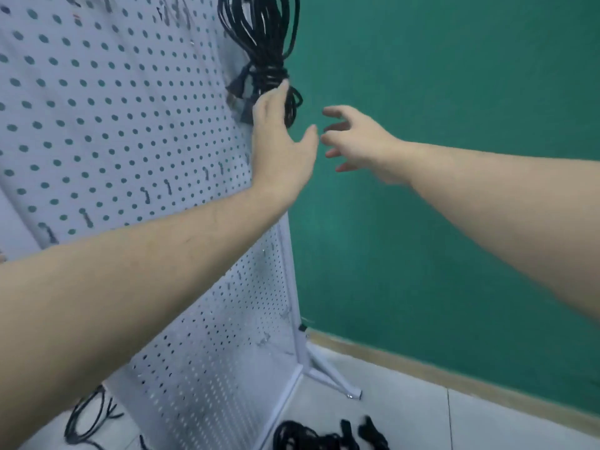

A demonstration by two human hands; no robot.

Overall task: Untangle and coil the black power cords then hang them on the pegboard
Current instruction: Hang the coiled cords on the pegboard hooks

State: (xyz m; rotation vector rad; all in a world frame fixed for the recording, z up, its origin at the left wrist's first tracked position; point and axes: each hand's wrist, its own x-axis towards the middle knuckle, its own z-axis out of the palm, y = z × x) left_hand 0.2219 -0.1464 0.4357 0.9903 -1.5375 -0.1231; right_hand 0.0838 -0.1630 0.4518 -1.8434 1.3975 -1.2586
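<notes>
1. Coiled black power cord (259, 43) hangs high on the white pegboard (97, 125), near its right edge, its loops bound at the waist by several wraps, with the plug ends dangling just below.
2. Left hand (279, 147) is raised against the bundle's lower part, fingers straight and together, touching the cord rather than gripping it.
3. Right hand (357, 141) hovers just right of the bundle, fingers spread wide and holding nothing, apart from the cord.
4. More black cords (311, 436) lie loose on the floor at the near foot of the pegboard stand (328, 375), and another cord loop (87, 420) lies at the near left, so the job looks partly done.
5. Risks, as I judge them: the hook is out of view, so the seating cannot be checked; a nudge from the left hand could lift the coil off. The wraps may loosen and spill loops. Stepping back, a foot could snag the floor cords or the stand's leg.
</notes>
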